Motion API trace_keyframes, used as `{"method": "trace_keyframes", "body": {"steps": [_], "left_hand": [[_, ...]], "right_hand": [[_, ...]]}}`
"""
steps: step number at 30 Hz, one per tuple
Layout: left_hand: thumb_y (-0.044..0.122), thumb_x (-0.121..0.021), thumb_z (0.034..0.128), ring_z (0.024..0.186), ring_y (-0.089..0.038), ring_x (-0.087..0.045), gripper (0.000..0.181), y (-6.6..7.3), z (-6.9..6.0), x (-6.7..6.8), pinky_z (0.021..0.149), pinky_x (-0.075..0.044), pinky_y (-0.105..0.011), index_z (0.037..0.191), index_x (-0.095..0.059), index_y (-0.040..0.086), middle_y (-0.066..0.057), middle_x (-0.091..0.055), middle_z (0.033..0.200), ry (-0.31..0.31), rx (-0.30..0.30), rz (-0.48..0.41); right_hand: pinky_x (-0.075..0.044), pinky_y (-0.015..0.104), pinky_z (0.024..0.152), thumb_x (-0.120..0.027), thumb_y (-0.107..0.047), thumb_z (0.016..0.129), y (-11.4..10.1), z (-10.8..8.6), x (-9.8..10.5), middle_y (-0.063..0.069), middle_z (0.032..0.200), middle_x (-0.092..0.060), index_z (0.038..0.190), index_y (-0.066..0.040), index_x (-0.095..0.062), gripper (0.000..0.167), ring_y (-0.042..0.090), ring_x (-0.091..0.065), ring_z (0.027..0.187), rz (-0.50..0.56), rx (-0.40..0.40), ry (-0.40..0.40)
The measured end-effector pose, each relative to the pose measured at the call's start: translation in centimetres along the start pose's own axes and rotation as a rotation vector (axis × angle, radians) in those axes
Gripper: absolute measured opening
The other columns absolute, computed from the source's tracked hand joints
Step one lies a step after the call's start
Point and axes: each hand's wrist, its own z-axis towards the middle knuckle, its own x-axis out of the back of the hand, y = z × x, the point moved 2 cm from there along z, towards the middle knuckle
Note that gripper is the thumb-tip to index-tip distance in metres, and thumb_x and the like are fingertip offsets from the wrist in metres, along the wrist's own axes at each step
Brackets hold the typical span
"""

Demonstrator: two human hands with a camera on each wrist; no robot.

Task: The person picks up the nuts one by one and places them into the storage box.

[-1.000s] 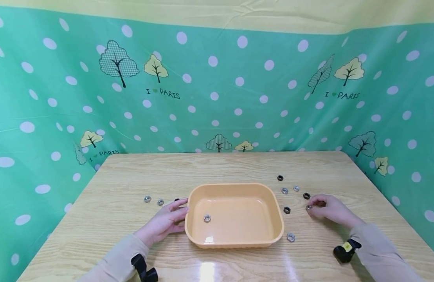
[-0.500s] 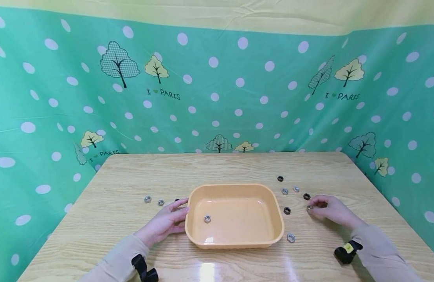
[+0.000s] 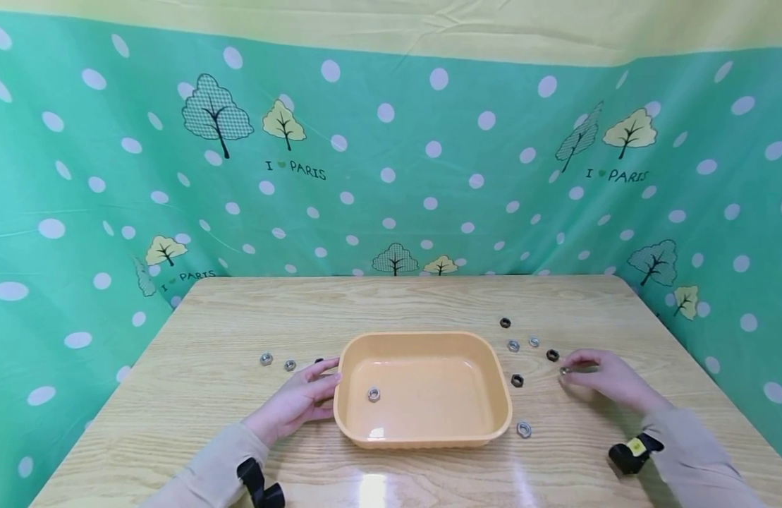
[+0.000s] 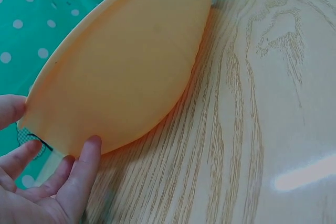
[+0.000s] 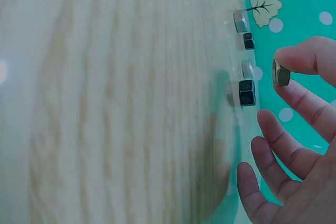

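Observation:
In the head view my right hand (image 3: 613, 381) pinches a small metal hex nut (image 5: 281, 73) between thumb and forefinger, right of the bin. The right wrist view shows this nut off the table, with the other fingers spread loosely below. My left hand (image 3: 302, 398) rests against the left side of a shallow orange plastic bin (image 3: 422, 439). Its fingertips touch the bin's outer wall and rim in the left wrist view. Inside the bin lies one silver nut (image 3: 374, 394).
Right of the bin are scattered silver and black nuts, among them a black nut (image 3: 552, 355) and a silver nut (image 3: 524, 430). To the left sit two silver nuts (image 3: 266, 359) and a dark one partly behind the left hand. A polka-dot curtain (image 3: 391, 176) borders the wooden table (image 3: 289, 310).
My right hand has shifted slightly right with the nut between its fingertips. The left hand and the bin have stayed in place.

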Motion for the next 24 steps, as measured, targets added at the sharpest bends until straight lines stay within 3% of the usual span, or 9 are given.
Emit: {"method": "trace_keyframes", "body": {"steps": [5,15,24], "left_hand": [[0.027,-0.054,0.0963,0.110,-0.020,-0.060,0.072,-0.1,0.0,0.0,0.093,-0.053,-0.044,0.149,-0.013,-0.003,-0.030,-0.039,0.138,0.000,-0.002,0.001],[0.027,-0.054,0.0963,0.108,-0.019,-0.061,0.072,-0.2,0.1,0.0,0.092,-0.053,-0.044,0.149,-0.013,-0.003,-0.030,-0.041,0.138,0.002,-0.005,-0.005],[0.026,-0.052,0.0971,0.107,-0.019,-0.062,0.071,-0.2,0.1,0.0,0.091,-0.054,-0.043,0.149,-0.012,-0.003,-0.029,-0.043,0.137,-0.004,-0.004,-0.011]], "right_hand": [[-0.047,0.029,0.068,-0.070,-0.024,0.084,0.1,-0.2,0.3,0.018,0.109,-0.063,0.101,-0.005,-0.066,0.026,0.036,-0.056,0.102,0.009,-0.017,-0.011],[-0.049,0.032,0.072,-0.070,-0.023,0.083,-0.3,-0.4,0.9,0.019,0.112,-0.062,0.098,-0.007,-0.067,0.022,0.040,-0.054,0.105,0.001,0.022,0.006],[-0.048,0.056,0.083,-0.070,-0.024,0.085,-0.7,-0.5,1.3,0.019,0.113,-0.062,0.099,-0.008,-0.067,0.021,0.044,-0.053,0.108,0.012,0.043,0.027]]}}
